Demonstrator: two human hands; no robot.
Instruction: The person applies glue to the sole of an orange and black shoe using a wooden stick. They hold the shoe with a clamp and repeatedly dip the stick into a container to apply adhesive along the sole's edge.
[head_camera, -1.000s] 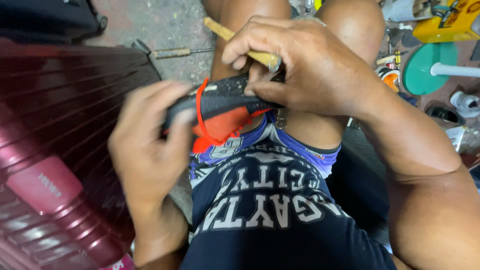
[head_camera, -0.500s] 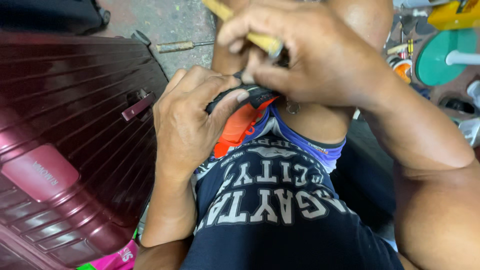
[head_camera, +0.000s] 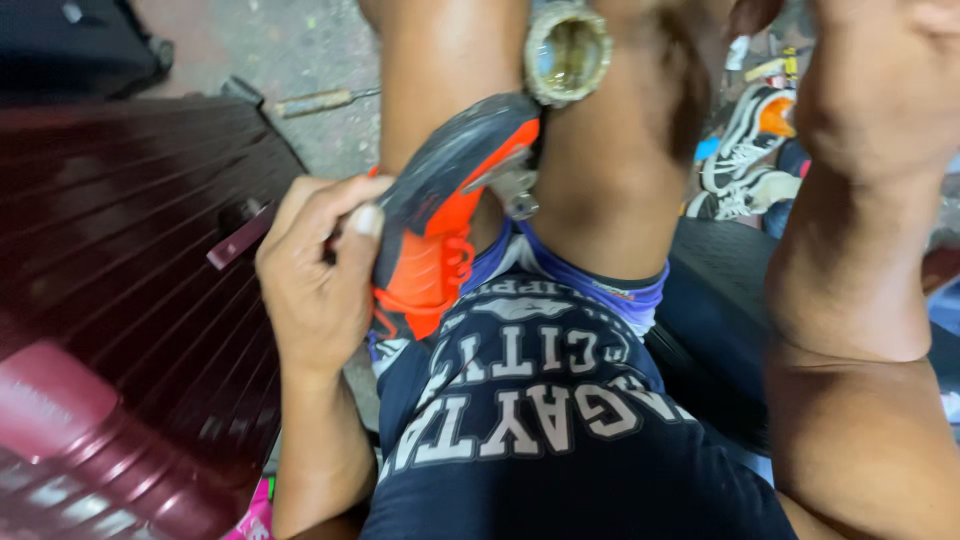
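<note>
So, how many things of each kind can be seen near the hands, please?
Orange and black sports shoe in the left hand: 1
Ribbed maroon hard suitcase: 1
Small round open tin: 1
White sneakers on the floor: 2
Total: 5

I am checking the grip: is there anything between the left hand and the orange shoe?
Nothing visible stands between them. The left hand already grips the orange shoe directly, with the thumb pressed on its dark sole, over the lap. The right hand is raised apart at the top right, not touching the shoe.
</note>
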